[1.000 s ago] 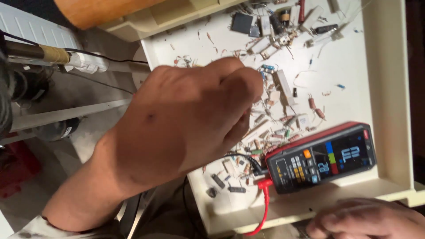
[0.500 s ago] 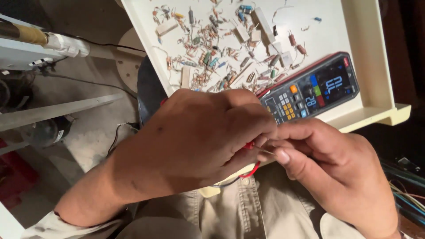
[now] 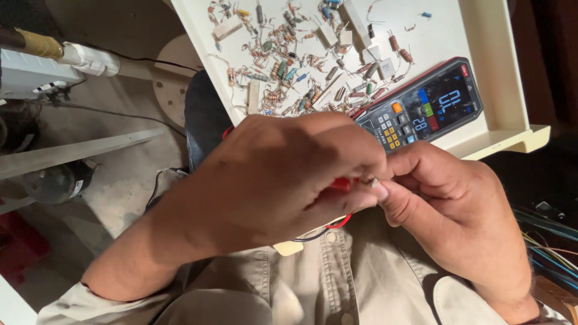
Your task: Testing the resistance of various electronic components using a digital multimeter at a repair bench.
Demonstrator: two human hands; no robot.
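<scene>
Both hands [image 3: 361,186] near tray edge [image 3: 512,141]

Left hand [image 3: 283,180] and right hand [image 3: 451,204] pinch a red probe [image 3: 340,183] below the multimeter [image 3: 421,105].

One multimeter [image 3: 424,105], one tray [image 3: 481,36], two hands, dozens of loose resistors [image 3: 283,66].

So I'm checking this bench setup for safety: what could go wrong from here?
The tray juts past the lap, with the meter near its low edge; a knee bump might tip it. The red wire loops under the left hand, so a tug could drag the meter. The tiny part pinched against the right hand could drop unseen.
</scene>
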